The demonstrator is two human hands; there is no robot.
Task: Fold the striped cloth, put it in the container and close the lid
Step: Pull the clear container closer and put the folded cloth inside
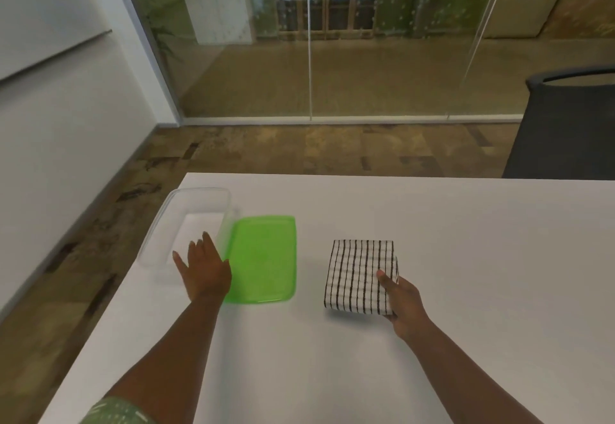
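While the white table (pixel 366 357) fills the lower half of the view, we see a dark chair (pixel 565 130) beyond its far right edge and a glass wall (pixel 332 40) across the floor behind. On the surface, near the far left corner, stands the clear container (pixel 186 220), open on top, its long side running along the table's left edge. Just beside it on the right lies the green lid (pixel 266 260), flat on the surface; whether the two touch we cannot tell, since the frame is blurred there. Well apart from the lid, toward the middle of the table, we find the striped cloth (pixel 361 273), folded into a compact rectangle with dark stripes on white. Our right hand (pixel 404 303) grasps the cloth at its near right corner, thumb on top and fingers underneath, and that corner looks raised slightly off the surface. Our left hand (pixel 204 267) is spread flat with fingers apart, holding nothing, over the near end of the container and the lid's left edge. A green patterned sleeve (pixel 116 412) shows at the near left edge.
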